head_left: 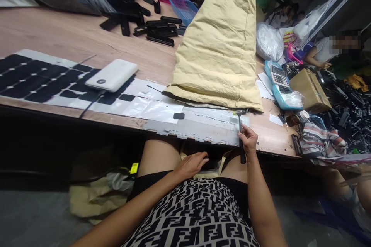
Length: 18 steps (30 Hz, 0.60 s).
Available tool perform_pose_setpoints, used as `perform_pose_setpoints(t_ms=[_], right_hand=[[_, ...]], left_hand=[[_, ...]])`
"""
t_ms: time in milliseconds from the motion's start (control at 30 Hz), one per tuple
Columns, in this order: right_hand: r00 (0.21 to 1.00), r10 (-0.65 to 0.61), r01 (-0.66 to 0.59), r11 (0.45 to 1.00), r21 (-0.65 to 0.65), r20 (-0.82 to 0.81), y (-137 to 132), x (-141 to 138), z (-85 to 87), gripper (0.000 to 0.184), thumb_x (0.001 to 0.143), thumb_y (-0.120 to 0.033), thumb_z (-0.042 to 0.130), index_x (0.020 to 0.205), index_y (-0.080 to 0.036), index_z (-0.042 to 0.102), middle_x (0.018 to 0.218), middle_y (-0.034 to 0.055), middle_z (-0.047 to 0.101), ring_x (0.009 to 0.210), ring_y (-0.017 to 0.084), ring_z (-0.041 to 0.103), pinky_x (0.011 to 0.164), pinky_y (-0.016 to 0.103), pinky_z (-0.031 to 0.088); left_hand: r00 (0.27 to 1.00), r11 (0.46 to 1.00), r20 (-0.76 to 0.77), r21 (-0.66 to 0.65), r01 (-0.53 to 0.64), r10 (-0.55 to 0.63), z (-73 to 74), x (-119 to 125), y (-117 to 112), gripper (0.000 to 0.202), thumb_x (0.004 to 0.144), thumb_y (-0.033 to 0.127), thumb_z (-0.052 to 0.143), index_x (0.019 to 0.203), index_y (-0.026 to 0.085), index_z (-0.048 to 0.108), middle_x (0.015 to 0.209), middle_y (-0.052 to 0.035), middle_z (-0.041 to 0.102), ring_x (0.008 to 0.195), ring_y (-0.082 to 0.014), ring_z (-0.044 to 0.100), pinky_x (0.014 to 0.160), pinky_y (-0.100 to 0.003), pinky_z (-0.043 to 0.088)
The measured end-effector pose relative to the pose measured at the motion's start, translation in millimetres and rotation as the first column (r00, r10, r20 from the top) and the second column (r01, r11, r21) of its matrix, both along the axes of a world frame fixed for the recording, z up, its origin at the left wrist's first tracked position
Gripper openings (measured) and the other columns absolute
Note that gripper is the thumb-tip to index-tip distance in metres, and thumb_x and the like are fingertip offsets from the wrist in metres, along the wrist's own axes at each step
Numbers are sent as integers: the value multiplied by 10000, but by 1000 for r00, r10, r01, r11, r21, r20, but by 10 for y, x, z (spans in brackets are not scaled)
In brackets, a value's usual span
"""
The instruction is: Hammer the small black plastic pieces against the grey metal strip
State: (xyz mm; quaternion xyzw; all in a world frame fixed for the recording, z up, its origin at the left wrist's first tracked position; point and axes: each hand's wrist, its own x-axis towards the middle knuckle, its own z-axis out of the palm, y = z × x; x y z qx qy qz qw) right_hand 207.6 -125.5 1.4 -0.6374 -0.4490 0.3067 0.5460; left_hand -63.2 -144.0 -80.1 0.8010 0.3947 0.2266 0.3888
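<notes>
Right hand (pixel 247 139) is gripping the hammer (pixel 240 122), its head resting on the grey strip (pixel 191 129) at the counter (pixel 72 34) edge — tapping seems in hand; left hand (pixel 193 164) is lying loose, fingers apart, in the lap — another strike needs careful aim.

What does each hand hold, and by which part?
The right hand holds a hammer by the middle of its handle; the left hand seems empty.

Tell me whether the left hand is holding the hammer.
No, the hammer is gripped by the right hand, while the left hand lies open, away from it.
</notes>
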Motion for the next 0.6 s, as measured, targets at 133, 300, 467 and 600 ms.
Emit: perform_pose_setpoints(t_ms=[133,300,467,600], right_hand=[[1000,-7,6,1000,11,18,9,17,-28,453,679,-286,745,1120,-191,783,808,12,686,725,164,609,706,316,526],[1000,-28,28,999,16,13,19,20,-54,464,675,-292,752,1127,-190,779,831,14,684,719,156,597,704,314,525],[1000,-28,28,999,30,0,23,6,-48,477,668,-298,747,1130,-186,777,808,15,677,727,163,608,709,318,534],[999,-29,29,999,20,16,13,0,-33,482,681,-314,743,1146,-192,770,824,19,684,716,161,607,699,318,542]], left_hand=[[946,940,-98,-179,289,-309,240,30,158,117,762,296,675,855,254,732,749,-29,721,654,-199,648,554,-277,438],[942,925,60,-178,336,-331,1070,268,740,307,935,432,521,943,237,758,888,-22,759,758,-179,668,690,-276,503],[954,975,-248,180,-127,170,1249,565,1570,347,956,283,421,980,161,745,1007,-148,693,972,-293,640,837,-383,493],[876,955,-406,241,-172,260,1161,670,1902,399,940,220,430,1230,207,702,892,-141,692,907,-320,652,798,-394,469]])
